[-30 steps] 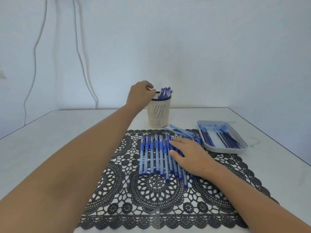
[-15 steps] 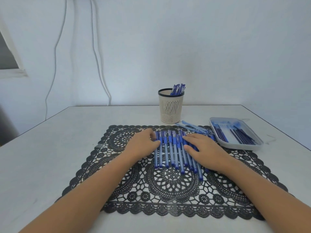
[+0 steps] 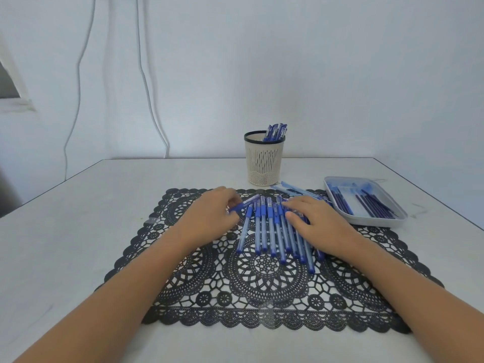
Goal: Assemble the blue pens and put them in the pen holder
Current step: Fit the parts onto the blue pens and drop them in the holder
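blue plastic pens (image 3: 276, 131) stood in the cream slotted pen holder (image 3: 264, 163); a loose row of pens (image 3: 272, 231) lay waiting. left hand (image 3: 209, 216) pinched one pen (image 3: 245, 204); right hand (image 3: 322, 226) lay flat on the row.

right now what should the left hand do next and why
Probably lift the skewed blue plastic pen the left hand pinches and carry it to the beige slotted pen holder: it is already angled out of the row of pens, which the right hand presses flat.
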Motion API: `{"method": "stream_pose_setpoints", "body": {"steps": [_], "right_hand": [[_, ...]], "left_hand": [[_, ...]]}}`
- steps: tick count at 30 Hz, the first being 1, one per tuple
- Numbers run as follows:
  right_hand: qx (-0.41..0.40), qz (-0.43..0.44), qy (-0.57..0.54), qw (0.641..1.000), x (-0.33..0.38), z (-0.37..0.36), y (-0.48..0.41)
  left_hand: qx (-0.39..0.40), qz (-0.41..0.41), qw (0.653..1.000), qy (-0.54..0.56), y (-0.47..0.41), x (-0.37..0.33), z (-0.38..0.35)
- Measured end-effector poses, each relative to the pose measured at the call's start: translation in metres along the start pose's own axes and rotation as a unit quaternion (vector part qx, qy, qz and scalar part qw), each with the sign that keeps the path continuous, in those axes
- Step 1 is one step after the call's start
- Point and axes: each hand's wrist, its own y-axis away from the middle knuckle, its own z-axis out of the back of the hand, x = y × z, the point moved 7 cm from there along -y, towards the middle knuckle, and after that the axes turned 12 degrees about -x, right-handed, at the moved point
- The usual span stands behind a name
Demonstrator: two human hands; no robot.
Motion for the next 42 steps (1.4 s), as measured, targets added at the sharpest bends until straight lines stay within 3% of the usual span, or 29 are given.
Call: {"method": "stream_pose_setpoints", "body": {"steps": [3,5,7,9,14,20,30,35,39,42], "right_hand": [[-0.078,0.023,-0.031,0.996,0.011,0.013,0.0],[-0.109,0.082,-0.02,0.991,0.027,0.021,0.002],[-0.102,0.154,0.025,0.982,0.043,0.019,0.006],[-0.064,0.17,0.046,0.982,0.051,0.013,0.009],[-0.009,0.136,0.033,0.99,0.05,0.003,0.008],[0.049,0.126,0.056,0.989,0.049,-0.002,0.013],[0.005,0.125,-0.013,0.992,0.043,0.012,0.005],[0.059,0.069,0.0,0.996,0.035,0.005,0.008],[0.089,-0.028,-0.094,0.991,0.027,0.008,0.011],[0.073,0.006,-0.115,0.991,0.041,0.013,0.011]], "left_hand": [[0.005,-0.088,0.996,0.02,0.007,-0.015,0.003],[0.01,-0.125,0.992,0.032,0.011,-0.024,0.0],[0.02,-0.142,0.988,0.048,0.012,-0.03,-0.004],[0.03,-0.14,0.988,0.063,0.013,-0.033,-0.006],[0.043,-0.099,0.988,0.107,0.014,-0.028,-0.006],[0.108,-0.089,0.99,0.027,0.016,-0.015,-0.014],[0.088,-0.088,0.987,0.101,0.012,-0.008,-0.012],[0.051,-0.09,0.99,0.091,0.011,0.0,-0.01],[0.001,-0.038,0.995,0.087,0.009,0.021,-0.009],[-0.024,-0.016,0.996,0.084,0.008,0.03,-0.01]]}}
